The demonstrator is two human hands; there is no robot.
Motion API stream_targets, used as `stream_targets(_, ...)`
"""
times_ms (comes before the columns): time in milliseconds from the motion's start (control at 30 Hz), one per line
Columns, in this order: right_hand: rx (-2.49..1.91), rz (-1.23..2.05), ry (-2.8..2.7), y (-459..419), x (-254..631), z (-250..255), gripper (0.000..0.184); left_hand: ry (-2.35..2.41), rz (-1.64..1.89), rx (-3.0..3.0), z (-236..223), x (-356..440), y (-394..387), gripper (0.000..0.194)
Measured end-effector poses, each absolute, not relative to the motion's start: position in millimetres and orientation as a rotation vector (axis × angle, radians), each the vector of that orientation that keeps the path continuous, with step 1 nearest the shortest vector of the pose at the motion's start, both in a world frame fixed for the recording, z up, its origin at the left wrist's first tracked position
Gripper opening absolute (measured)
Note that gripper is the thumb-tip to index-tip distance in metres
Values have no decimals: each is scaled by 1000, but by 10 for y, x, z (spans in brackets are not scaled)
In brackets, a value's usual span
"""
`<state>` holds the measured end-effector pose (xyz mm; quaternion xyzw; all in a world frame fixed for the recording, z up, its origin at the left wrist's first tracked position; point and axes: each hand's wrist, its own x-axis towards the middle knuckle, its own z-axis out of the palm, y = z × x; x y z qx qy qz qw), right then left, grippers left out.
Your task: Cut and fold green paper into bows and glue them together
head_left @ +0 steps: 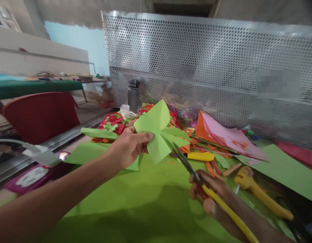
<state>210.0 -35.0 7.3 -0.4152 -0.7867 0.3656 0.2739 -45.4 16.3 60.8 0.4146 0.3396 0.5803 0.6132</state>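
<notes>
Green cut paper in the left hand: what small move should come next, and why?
Probably ease the scissors toward the near edge of the green cut paper: the left hand pinches the paper, and the right hand holds the scissors with their tips pointing at it.

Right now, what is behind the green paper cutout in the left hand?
Red and orange pieces show past its edges, with the perforated metal panel farther back. The cutout hides the rest.

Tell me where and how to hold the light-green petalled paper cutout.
Probably the left side of the paper cutout, from the left: the left grip pinches there, petals spread right, and the yellow-handled metal scissors point in from lower right.
</notes>
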Motion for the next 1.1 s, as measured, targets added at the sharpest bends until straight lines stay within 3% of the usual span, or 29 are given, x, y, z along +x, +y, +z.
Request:
stream_targets(233,-1118,1091,-2141,-359,2057,183,64,764,1259,879,550,-365,95,36)
stream_targets(1100,-1141,1326,-2090,-388,2049,236,64,882,1191,956,354,-239,18,16)
